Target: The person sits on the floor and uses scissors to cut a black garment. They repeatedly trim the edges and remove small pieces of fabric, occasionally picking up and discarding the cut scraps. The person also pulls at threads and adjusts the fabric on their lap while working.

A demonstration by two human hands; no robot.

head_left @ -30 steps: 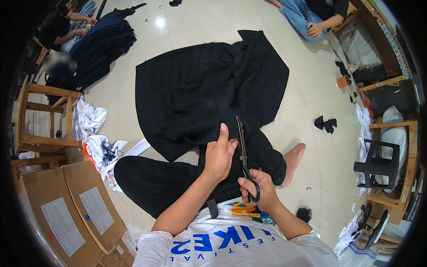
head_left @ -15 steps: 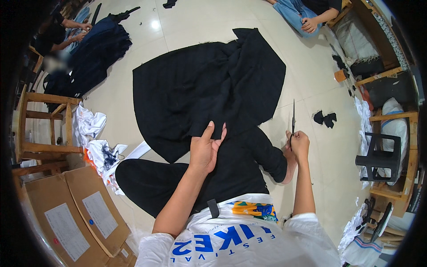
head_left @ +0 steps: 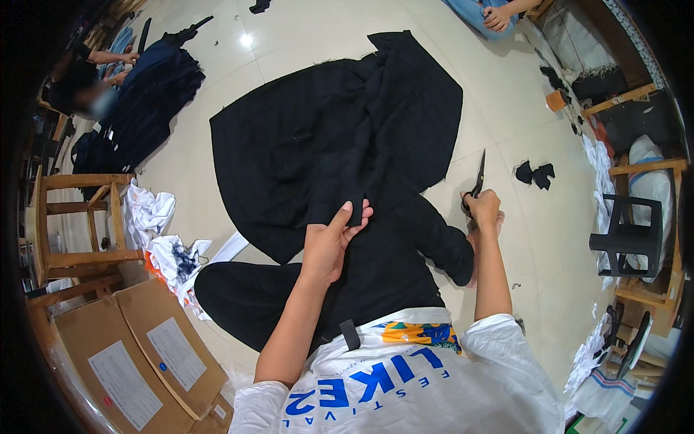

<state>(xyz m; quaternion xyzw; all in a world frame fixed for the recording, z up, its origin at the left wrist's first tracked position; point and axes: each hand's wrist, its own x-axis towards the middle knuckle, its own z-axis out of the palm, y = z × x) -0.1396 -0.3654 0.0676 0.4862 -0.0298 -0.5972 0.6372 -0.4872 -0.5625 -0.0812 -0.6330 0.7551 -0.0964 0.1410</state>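
Observation:
A large piece of black cloth (head_left: 289, 137) lies spread over the floor before me, its near edge reaching my lap. Between the thumb and fingers of my left hand (head_left: 329, 242) is the near edge of this cloth, pinched. My right hand (head_left: 486, 210), off to the right near my foot, grips a pair of dark scissors (head_left: 478, 181). Their blades point away from me and look closed together, apart from the cloth. The fingers inside the handles are partly hidden.
Small black scraps (head_left: 533, 174) lie right of the scissors. Cardboard boxes (head_left: 137, 354), a wooden stool (head_left: 87, 217) and white cloths (head_left: 150, 210) are at left. A black plastic stool (head_left: 629, 235) stands right. Two other people sit farther off, one beside dark garments (head_left: 144, 108).
My left fingers have closed in on the cloth's edge. The scissors have turned a little in my right hand, handles now more visible. The whole view has shifted slightly.

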